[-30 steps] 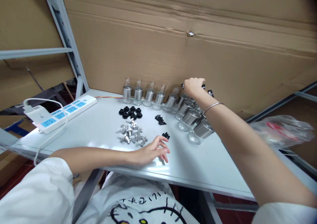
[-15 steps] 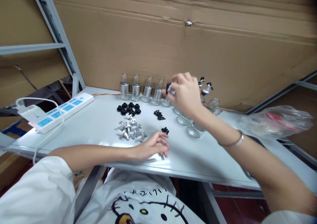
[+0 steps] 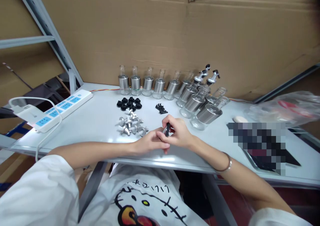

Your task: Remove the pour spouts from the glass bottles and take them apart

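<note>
My right hand pinches a small black part over the table's front half. Right against it, my left hand has its fingers curled, and whatever they hold is hidden. To the left lie silver pourer pieces in a loose heap, with black ribbed stoppers behind them. Small black levers sit behind my hands. Glass bottles with steel sleeves stand along the back; two at the right carry silver and black pourers.
A white power strip with a plugged-in charger and cable lies on the left. On the right are a dark flat device, a white rounded object and a clear plastic bag. Cardboard rises behind the table.
My right hand has come down from the bottles to meet my left hand, still with the black part. My left fingers have curled in. The view has shifted, showing the dark device.
</note>
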Demonstrator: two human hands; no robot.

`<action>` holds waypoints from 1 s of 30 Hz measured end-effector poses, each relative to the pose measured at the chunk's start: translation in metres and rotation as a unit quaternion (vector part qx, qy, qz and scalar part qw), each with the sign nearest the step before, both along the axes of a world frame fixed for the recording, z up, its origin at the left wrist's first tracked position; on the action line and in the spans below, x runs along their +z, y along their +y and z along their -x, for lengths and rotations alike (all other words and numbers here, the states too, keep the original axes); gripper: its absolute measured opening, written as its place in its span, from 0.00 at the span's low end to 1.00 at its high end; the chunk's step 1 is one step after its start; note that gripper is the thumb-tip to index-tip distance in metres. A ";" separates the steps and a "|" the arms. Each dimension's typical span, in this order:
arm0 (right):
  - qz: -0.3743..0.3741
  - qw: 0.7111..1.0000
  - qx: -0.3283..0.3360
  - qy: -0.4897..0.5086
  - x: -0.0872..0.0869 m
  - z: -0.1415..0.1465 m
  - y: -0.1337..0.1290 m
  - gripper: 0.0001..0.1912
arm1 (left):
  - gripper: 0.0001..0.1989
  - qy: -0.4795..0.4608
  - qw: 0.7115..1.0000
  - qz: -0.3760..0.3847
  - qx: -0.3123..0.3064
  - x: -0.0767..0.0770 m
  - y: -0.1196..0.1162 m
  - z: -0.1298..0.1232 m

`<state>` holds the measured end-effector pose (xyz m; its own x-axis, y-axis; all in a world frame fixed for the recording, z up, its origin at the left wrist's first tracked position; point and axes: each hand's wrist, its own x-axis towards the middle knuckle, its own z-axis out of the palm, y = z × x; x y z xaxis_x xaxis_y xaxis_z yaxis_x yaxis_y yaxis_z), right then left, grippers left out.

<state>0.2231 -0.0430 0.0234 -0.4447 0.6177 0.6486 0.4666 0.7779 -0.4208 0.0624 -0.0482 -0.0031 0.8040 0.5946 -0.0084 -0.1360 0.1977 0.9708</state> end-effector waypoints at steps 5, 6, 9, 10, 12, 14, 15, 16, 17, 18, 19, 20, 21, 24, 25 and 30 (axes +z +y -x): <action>-0.119 0.990 0.017 -0.078 -0.004 -0.004 0.006 0.19 | 0.20 0.039 0.999 -0.032 -0.020 0.004 0.001 0.002; -0.132 0.987 0.031 -0.090 -0.006 -0.004 0.006 0.20 | 0.20 0.058 0.997 -0.046 -0.027 0.003 0.002 0.002; -0.172 0.976 0.076 -0.111 -0.009 0.000 0.005 0.25 | 0.21 0.112 0.988 -0.107 -0.016 -0.001 0.003 0.003; -0.177 0.974 0.084 -0.118 -0.009 0.001 0.004 0.26 | 0.22 0.126 0.984 -0.129 -0.005 -0.003 0.003 0.003; -0.180 0.972 0.083 -0.129 -0.008 0.003 0.002 0.26 | 0.22 0.148 0.975 -0.163 0.012 -0.005 0.002 0.004; -0.196 0.970 0.059 -0.133 -0.004 0.003 0.002 0.28 | 0.21 0.168 0.969 -0.183 0.013 -0.004 0.000 0.004; -0.217 0.967 0.040 -0.131 -0.002 0.002 0.002 0.29 | 0.21 0.172 0.967 -0.189 0.009 -0.002 -0.001 0.004; -0.245 0.961 0.023 -0.128 0.000 0.001 0.002 0.29 | 0.20 0.170 0.966 -0.194 0.006 -0.001 -0.002 0.004; -0.278 0.952 0.013 -0.123 0.003 -0.001 0.003 0.30 | 0.20 0.166 0.966 -0.200 0.005 0.000 -0.003 0.004; -0.310 0.943 0.010 -0.120 0.004 -0.002 0.003 0.31 | 0.20 0.164 0.965 -0.206 0.003 0.001 -0.004 0.004; -0.341 0.932 0.015 -0.118 0.005 -0.003 0.004 0.31 | 0.21 0.164 0.963 -0.213 -0.002 0.002 -0.005 0.004; -0.367 0.922 0.026 -0.117 0.005 -0.005 0.004 0.32 | 0.22 0.167 0.961 -0.219 -0.009 0.002 -0.005 0.004; -0.389 0.913 0.038 -0.120 0.005 -0.006 0.005 0.33 | 0.23 0.168 0.960 -0.222 -0.018 0.002 -0.006 0.004; -0.422 0.893 0.047 -0.149 0.002 -0.008 0.005 0.33 | 0.24 0.150 0.964 -0.212 -0.052 0.003 -0.007 0.005; -0.425 0.889 0.042 -0.162 0.000 -0.008 0.006 0.32 | 0.24 0.144 0.966 -0.204 -0.061 0.003 -0.007 0.005; -0.411 0.891 0.025 -0.191 -0.008 -0.008 0.009 0.32 | 0.21 0.170 0.968 -0.170 -0.078 0.005 -0.007 0.005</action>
